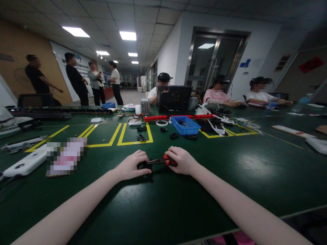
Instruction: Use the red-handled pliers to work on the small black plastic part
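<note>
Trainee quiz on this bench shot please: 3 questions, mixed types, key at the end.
1. Multiple choice: which side's hand grips the pliers?
A) left only
B) right only
C) both
2. True or false: the blue bin on the table has something black in it.
3. Short answer: what two colours are the pliers' handles?

Key: 1. B, the right hand. 2. True. 3. Red and black.

On the table [219,190] before me, a power strip [28,162] lay left, a bottle [303,102] far right, and a tray [187,130] between, parts [174,135] in front, a computer case [173,99] behind.
</note>
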Demonstrator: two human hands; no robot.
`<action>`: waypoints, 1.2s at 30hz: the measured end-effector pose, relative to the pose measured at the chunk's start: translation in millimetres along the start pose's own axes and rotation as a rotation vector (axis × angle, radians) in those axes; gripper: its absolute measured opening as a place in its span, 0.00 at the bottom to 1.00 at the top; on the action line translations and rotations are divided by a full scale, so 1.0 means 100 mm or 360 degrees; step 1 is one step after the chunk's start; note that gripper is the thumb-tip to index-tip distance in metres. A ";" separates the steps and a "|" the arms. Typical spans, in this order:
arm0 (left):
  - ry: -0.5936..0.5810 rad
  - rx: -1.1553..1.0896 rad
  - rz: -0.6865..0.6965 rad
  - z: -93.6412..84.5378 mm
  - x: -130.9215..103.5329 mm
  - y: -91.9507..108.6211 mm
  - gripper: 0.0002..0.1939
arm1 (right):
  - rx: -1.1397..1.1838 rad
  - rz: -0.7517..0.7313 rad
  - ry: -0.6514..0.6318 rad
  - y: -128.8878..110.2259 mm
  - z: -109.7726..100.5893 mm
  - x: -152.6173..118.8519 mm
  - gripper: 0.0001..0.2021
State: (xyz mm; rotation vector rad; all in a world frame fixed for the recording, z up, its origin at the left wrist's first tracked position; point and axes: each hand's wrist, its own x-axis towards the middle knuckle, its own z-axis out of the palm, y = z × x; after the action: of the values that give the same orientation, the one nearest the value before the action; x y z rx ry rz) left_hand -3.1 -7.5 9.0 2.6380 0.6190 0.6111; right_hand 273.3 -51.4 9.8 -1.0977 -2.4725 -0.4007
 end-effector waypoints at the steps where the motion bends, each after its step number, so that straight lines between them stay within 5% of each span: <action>1: 0.0019 -0.0006 0.0004 0.01 0.00 0.00 0.15 | -0.0005 -0.0002 -0.0006 0.00 0.00 0.00 0.16; 18: 0.0214 -0.0021 -0.0034 0.07 -0.03 -0.06 0.18 | -0.0073 0.0076 -0.0073 -0.01 -0.01 0.02 0.15; 25: 0.0257 0.0314 0.0027 0.05 -0.01 -0.04 0.31 | -0.0085 0.0038 -0.0072 0.01 0.00 0.03 0.14; 36: 0.0245 0.0721 0.0003 0.07 -0.01 -0.03 0.20 | -0.0064 0.0156 -0.0097 0.02 -0.01 0.04 0.15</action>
State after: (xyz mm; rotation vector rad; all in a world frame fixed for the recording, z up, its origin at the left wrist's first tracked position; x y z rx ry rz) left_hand -1.3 -7.5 1.7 3.0254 0.8905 0.7544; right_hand 273.1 -47.8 12.5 -1.2598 -2.4605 -0.3944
